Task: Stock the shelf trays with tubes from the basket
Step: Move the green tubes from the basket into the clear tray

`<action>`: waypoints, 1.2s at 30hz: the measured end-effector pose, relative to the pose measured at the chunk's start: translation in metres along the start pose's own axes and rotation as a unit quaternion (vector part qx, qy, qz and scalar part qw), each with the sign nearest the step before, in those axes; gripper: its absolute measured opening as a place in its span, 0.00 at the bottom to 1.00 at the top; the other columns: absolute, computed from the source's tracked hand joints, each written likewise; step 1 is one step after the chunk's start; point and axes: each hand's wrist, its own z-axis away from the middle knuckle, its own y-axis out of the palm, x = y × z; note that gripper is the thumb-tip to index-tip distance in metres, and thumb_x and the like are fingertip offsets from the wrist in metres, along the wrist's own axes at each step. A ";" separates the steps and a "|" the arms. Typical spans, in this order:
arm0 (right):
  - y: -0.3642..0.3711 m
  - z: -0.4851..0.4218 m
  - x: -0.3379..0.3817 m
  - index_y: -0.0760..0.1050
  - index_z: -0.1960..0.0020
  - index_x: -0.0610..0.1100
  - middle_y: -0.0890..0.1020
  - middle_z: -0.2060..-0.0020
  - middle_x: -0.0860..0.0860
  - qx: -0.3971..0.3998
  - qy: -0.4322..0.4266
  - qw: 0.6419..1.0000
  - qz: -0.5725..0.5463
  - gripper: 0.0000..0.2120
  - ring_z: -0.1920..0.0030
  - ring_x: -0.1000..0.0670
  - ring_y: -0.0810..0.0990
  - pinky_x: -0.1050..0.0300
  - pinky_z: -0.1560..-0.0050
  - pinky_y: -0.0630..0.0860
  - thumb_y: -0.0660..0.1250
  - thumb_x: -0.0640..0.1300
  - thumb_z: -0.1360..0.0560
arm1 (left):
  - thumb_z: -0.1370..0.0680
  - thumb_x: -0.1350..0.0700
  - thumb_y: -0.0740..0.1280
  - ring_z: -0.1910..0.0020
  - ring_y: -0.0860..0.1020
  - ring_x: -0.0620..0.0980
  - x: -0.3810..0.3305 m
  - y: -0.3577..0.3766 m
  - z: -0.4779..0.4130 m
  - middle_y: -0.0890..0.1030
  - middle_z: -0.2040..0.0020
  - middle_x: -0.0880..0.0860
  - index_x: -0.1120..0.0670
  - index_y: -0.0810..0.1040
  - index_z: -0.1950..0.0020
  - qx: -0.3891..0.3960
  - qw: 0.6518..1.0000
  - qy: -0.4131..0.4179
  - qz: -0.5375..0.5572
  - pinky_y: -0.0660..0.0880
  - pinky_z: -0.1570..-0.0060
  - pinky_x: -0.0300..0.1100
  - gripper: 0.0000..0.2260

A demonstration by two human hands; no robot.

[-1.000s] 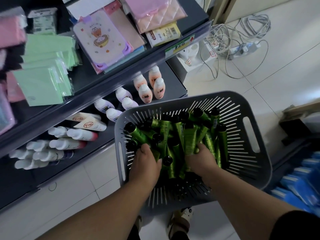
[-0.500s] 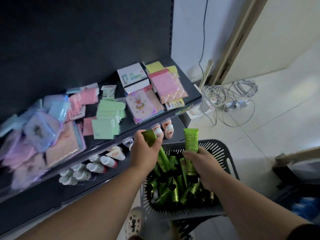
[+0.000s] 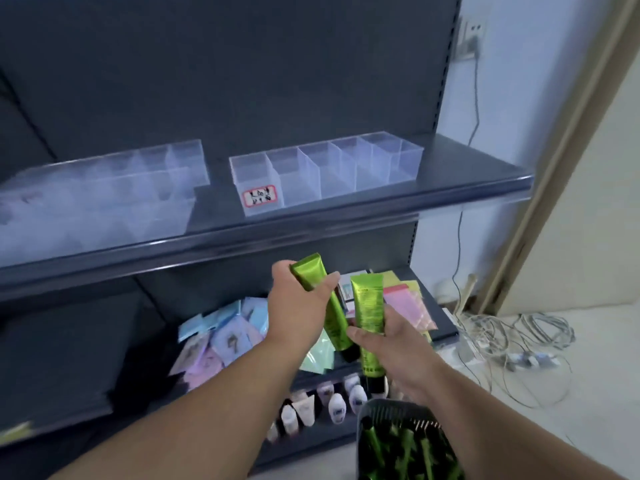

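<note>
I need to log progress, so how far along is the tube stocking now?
Done: nothing visible; the labelled clear tray holds no tubes. In hand: the left hand grips one green tube, the right hand a second tube. Left: both to place, plus the many tubes in the basket.

We cannot read the handwriting on the label. The left trays are a blur. The bottom edge cuts off the basket, and the print on the left tube and the right tube is too small.
</note>
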 end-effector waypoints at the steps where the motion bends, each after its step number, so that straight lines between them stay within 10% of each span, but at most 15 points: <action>1: 0.014 0.005 0.013 0.76 0.47 0.55 0.85 0.52 0.55 -0.002 -0.005 1.000 0.014 0.10 0.49 0.56 0.83 0.57 0.47 0.78 0.71 0.44 0.25 | 0.28 0.51 0.74 0.62 0.74 0.41 -0.008 -0.018 0.000 0.75 0.60 0.46 0.55 0.67 0.44 -0.009 1.000 0.010 0.002 0.69 0.62 0.38 0.20; 9: 0.148 0.029 0.076 0.74 0.41 0.46 0.85 0.49 0.48 0.020 -0.058 0.998 -0.026 0.13 0.46 0.48 0.83 0.45 0.39 0.76 0.70 0.41 0.24 | 0.25 0.53 0.70 0.62 0.75 0.41 -0.029 -0.179 0.001 0.77 0.59 0.48 0.55 0.71 0.47 -0.040 0.997 0.057 0.028 0.70 0.66 0.35 0.12; 14: 0.223 0.032 0.109 0.74 0.46 0.43 0.83 0.59 0.45 -0.005 -0.072 0.995 -0.062 0.06 0.61 0.49 0.81 0.55 0.62 0.78 0.67 0.39 0.23 | 0.25 0.52 0.70 0.58 0.79 0.52 -0.025 -0.275 -0.002 0.81 0.58 0.54 0.55 0.73 0.54 -0.057 0.995 0.065 0.045 0.75 0.56 0.46 0.09; 21: 0.299 0.032 0.162 0.73 0.47 0.44 0.76 0.62 0.47 -0.022 -0.081 0.996 0.004 0.19 0.64 0.50 0.76 0.56 0.62 0.77 0.53 0.58 0.19 | 0.23 0.51 0.67 0.53 0.81 0.57 -0.029 -0.380 -0.013 0.83 0.53 0.56 0.55 0.76 0.50 -0.072 0.992 0.072 0.076 0.78 0.48 0.56 0.08; 30: 0.329 -0.016 0.213 0.71 0.40 0.48 0.74 0.58 0.49 -0.020 -0.115 0.993 -0.002 0.22 0.59 0.50 0.75 0.50 0.46 0.76 0.50 0.62 0.20 | 0.21 0.51 0.64 0.50 0.81 0.56 -0.045 -0.446 -0.057 0.82 0.52 0.55 0.53 0.76 0.50 -0.145 0.983 0.084 0.081 0.77 0.45 0.57 0.07; 36: 0.322 -0.057 0.234 0.72 0.47 0.47 0.78 0.55 0.51 -0.028 -0.169 0.984 0.042 0.17 0.54 0.51 0.77 0.54 0.52 0.74 0.55 0.60 0.20 | 0.20 0.51 0.64 0.51 0.81 0.53 -0.046 -0.419 -0.089 0.83 0.52 0.53 0.53 0.76 0.49 -0.125 0.985 0.083 0.088 0.78 0.49 0.50 0.06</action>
